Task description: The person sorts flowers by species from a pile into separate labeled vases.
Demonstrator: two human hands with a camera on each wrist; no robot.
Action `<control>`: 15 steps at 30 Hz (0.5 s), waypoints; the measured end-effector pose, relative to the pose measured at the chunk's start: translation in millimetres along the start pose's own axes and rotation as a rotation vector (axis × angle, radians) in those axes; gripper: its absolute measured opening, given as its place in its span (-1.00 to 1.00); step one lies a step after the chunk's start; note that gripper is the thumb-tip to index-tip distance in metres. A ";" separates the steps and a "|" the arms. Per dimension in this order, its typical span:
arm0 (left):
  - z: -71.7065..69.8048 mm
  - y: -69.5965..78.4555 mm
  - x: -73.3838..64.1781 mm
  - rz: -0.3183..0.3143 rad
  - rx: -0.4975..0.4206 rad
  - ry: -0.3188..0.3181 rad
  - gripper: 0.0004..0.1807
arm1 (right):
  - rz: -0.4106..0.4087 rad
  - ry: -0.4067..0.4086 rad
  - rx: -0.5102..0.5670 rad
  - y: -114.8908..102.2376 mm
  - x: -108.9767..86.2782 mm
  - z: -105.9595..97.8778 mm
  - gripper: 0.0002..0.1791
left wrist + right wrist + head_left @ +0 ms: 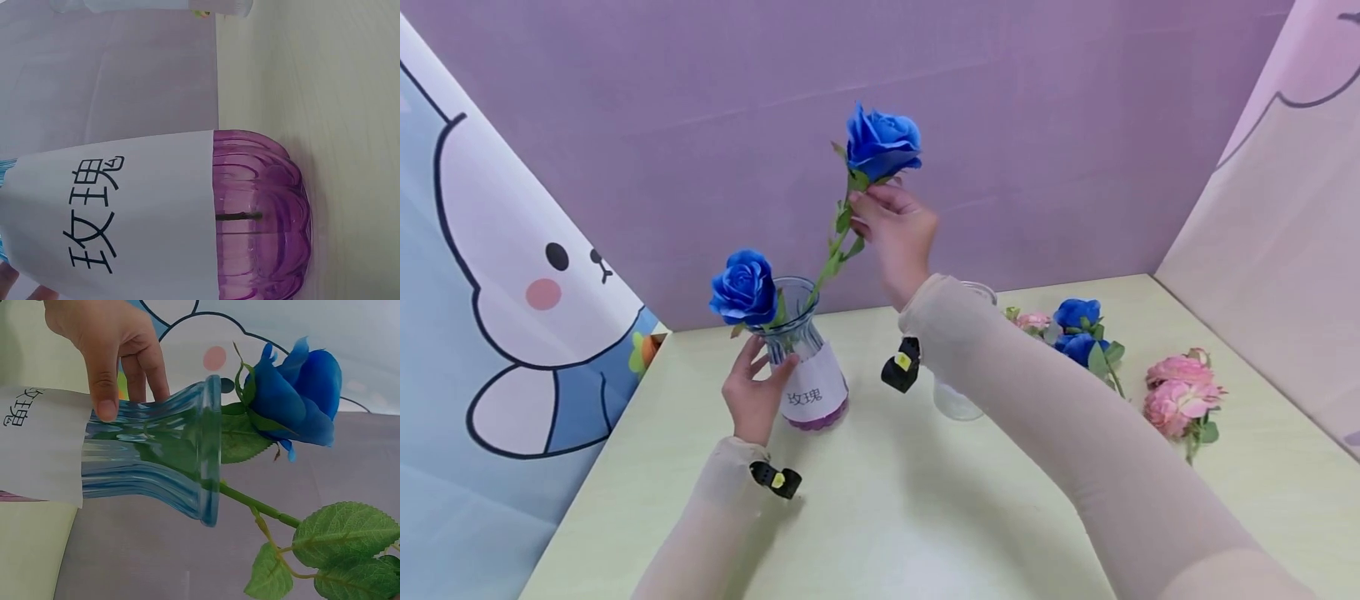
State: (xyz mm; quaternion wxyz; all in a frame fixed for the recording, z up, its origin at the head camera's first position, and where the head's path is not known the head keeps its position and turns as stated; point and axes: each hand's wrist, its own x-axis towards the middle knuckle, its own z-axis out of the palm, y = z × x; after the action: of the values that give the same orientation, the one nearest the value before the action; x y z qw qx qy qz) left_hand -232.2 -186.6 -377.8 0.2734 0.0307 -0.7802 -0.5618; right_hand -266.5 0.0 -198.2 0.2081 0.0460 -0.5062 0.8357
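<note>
A glass vase (797,333), blue at the neck and purple at the base, stands on the table with a white paper label (125,219) around it. My left hand (756,392) grips its neck, thumb on one side and fingers on the other. One blue rose (745,287) sits in the vase, its bloom leaning left over the rim. My right hand (898,233) pinches a second blue rose (883,142) by the stem just below the bloom. That leafy stem (262,509) slants down into the vase mouth. A dark stem end (240,216) shows inside the purple base.
Behind my right forearm, a clear glass vase (958,400) is partly hidden. On the table (865,517) to the right lie more blue roses (1078,333) and pink flowers (1183,396). A purple backdrop (1037,150) and printed side panels enclose the table.
</note>
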 end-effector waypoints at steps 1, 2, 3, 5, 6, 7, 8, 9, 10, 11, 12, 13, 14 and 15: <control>-0.2 0.5 0.0 -0.004 0.000 -0.002 -0.35 | 0.000 -0.010 -0.005 1.5 -0.6 0.5 -0.83; -0.3 1.1 -0.2 -0.010 0.001 -0.005 -0.35 | 0.003 -0.019 -0.012 2.9 -1.4 1.0 -0.84; 0.0 1.6 -0.4 -0.011 0.002 -0.010 -0.34 | 0.003 -0.028 -0.028 4.0 -2.1 1.1 -0.84; 0.9 2.7 -1.0 -0.021 0.008 -0.022 -0.32 | 0.007 -0.048 -0.066 6.6 -3.4 0.9 -0.85; 1.4 3.3 -1.4 -0.030 0.011 -0.027 -0.32 | 0.008 -0.059 -0.086 8.1 -4.1 0.6 -0.85; 1.8 3.8 -1.8 -0.038 0.016 -0.033 -0.31 | 0.006 -0.070 -0.100 9.6 -4.7 0.3 -0.84; 2.2 4.5 -2.2 -0.051 0.020 -0.041 -0.30 | 0.004 -0.079 -0.120 11.4 -5.3 -0.2 -0.85; 2.4 5.1 -2.4 -0.058 0.024 -0.048 -0.30 | 0.001 -0.087 -0.135 13.3 -5.8 -0.4 -0.85; 2.5 5.4 -2.6 -0.068 0.027 -0.056 -0.30 | -0.002 -0.095 -0.145 15.2 -6.4 -0.4 -0.84; 2.4 5.6 -2.9 -0.075 0.032 -0.062 -0.31 | -0.004 -0.102 -0.153 17.1 -6.9 -0.2 -0.84; 2.1 5.9 -3.1 -0.075 0.035 -0.065 -0.31 | -0.010 -0.109 -0.161 19.2 -7.2 0.1 -0.84; 1.4 6.3 -3.3 -0.079 0.039 -0.068 -0.32 | -0.013 -0.116 -0.172 21.0 -7.8 0.7 -0.84; 0.7 6.5 -3.6 -0.081 0.040 -0.068 -0.32 | -0.015 -0.123 -0.185 23.0 -8.3 1.6 -0.84; -0.2 6.4 -3.8 -0.081 0.047 -0.067 -0.33 | -0.018 -0.131 -0.203 24.8 -9.0 2.6 -0.84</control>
State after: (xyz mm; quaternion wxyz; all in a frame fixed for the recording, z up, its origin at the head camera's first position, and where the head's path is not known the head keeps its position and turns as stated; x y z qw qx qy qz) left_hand -227.2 -183.1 -373.6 0.2233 0.0498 -0.7999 -0.5548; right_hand -268.4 -14.9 -220.0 0.1856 0.0838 -0.6004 0.7733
